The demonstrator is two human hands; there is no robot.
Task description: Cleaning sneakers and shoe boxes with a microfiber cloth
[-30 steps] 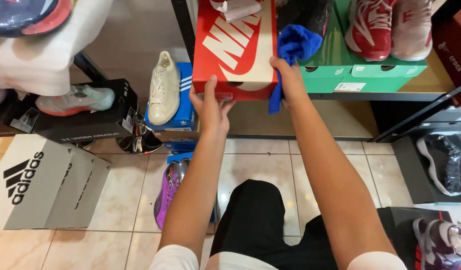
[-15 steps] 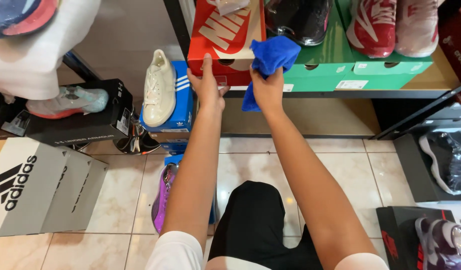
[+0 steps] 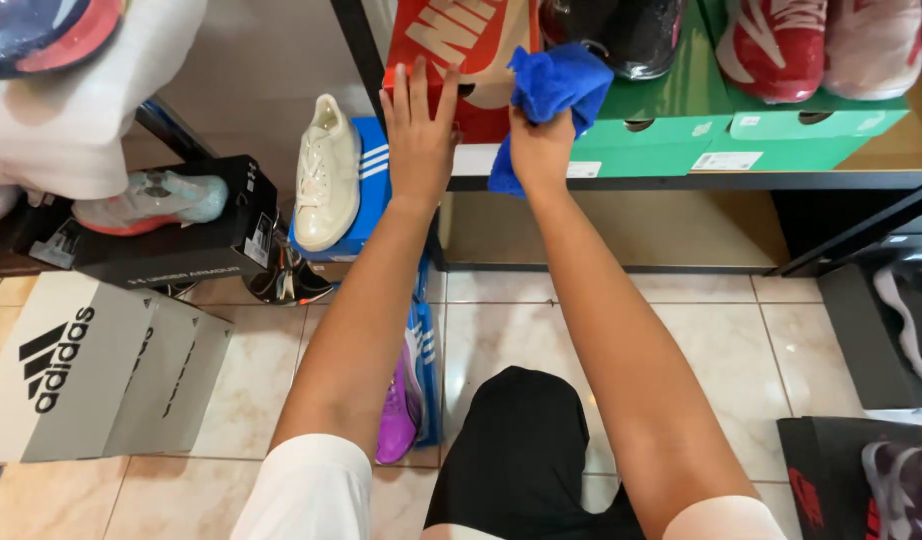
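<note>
1. Tiled floor (image 3: 621,330) runs pale and glossy under me, and a dark shelf (image 3: 741,181) crosses the far side, loaded with shoe boxes.
2. My left hand (image 3: 418,135) lies flat with the fingers spread against the front of the red shoe box (image 3: 459,60) on the shelf, bracing it and grasping nothing.
3. My right hand (image 3: 539,150) is closed around a blue cloth (image 3: 556,85), bunched up and pressed at the right edge of that red box, with a tail of cloth hanging down past my wrist.
4. I judge the cloth soft and limp, light, easy to wad; a fistful near its middle holds it best.
5. I judge the red box light cardboard, stiff at the corners but likely to dent in the panels, so I would take it by its edges or flat-palmed at the ends.
6. Just right of the cloth sits a green shoe box (image 3: 681,130) with a black shoe (image 3: 621,35) on top; farther right a red shoe (image 3: 781,45) rests on another green box.
7. Left of my arm a cream sneaker (image 3: 326,170) stands against a blue box (image 3: 371,190), and a black box (image 3: 171,245) carries a pale teal shoe (image 3: 146,200).
8. Near left on the floor stands a grey shoe box (image 3: 91,370); a purple shoe (image 3: 401,410) lies beside my forearm.
</note>
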